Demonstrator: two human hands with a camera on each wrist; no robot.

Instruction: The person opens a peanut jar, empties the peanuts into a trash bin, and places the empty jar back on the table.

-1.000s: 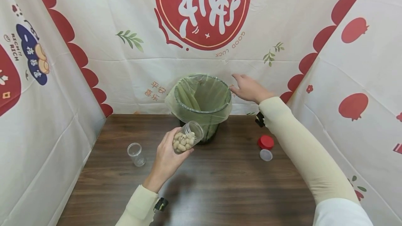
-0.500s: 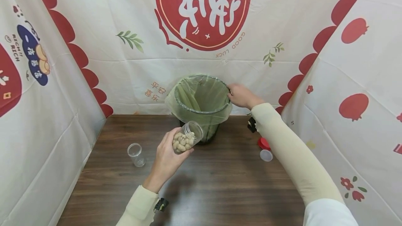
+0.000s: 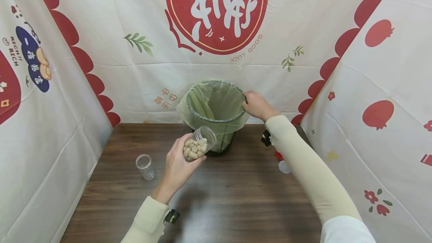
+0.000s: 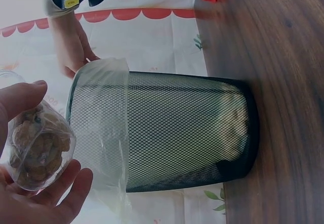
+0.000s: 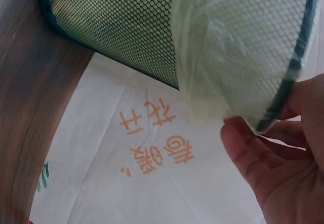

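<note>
My left hand (image 3: pixel 177 166) grips a clear plastic jar (image 3: pixel 206 138) partly filled with unshelled peanuts (image 3: pixel 194 150). The jar has no lid on and is tilted, its mouth toward the upper right, just in front of the bin. A dark mesh wastebasket (image 4: pixel 187 127) stands at the back of the table, lined with a pale green plastic bag (image 3: pixel 189 110) folded over its rim. At the basket's right side my right hand (image 3: pixel 258 106) holds the rim, with thumb and fingers (image 5: pixel 243 145) on either side of it in the right wrist view.
A second clear jar (image 3: pixel 146 167) stands at the left on the wooden table (image 3: pixel 222 205). Beyond my right forearm a red lid (image 3: pixel 279 155) and a translucent disc (image 3: pixel 284 167) are partly covered. Printed cloth (image 3: pixel 141 85) hangs behind the table and on both sides.
My right hand has come in from the right, its fingers extended at first, and taken hold of the basket's rim. The left hand with the jar has shifted very slightly left and up.
</note>
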